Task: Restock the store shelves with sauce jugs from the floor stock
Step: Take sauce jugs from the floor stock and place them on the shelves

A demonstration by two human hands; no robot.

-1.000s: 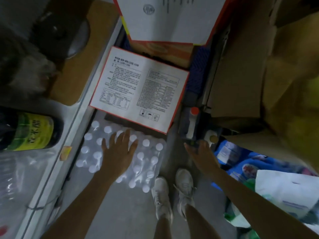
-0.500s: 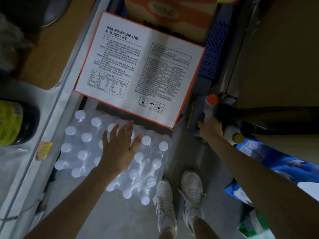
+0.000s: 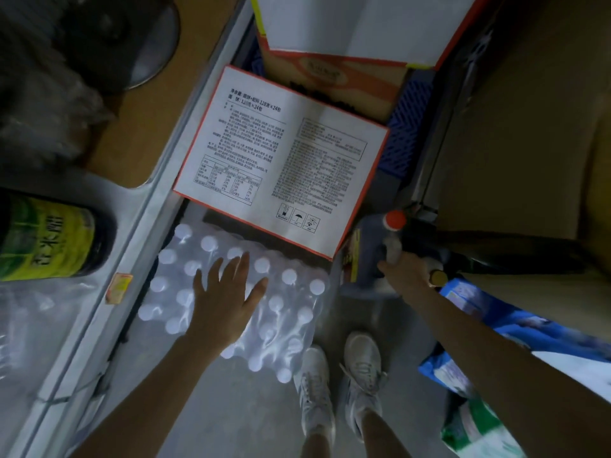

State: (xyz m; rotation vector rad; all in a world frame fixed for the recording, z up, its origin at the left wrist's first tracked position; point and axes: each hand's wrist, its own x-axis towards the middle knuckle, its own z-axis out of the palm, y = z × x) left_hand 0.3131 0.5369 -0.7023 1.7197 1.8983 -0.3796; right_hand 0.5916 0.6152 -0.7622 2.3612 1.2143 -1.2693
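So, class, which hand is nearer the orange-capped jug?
Right. The right hand grips the jug; the left hand rests flat on the wrapped bottle pack, well apart.

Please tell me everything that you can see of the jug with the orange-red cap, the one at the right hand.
The jug is dark, probably plastic, with an orange-red cap on a pale neck and a yellow-and-red label on one side. It is upright, low over the grey floor, close to the corner of the printed carton. The right hand grips it just below the cap. Its lower body is blurred.
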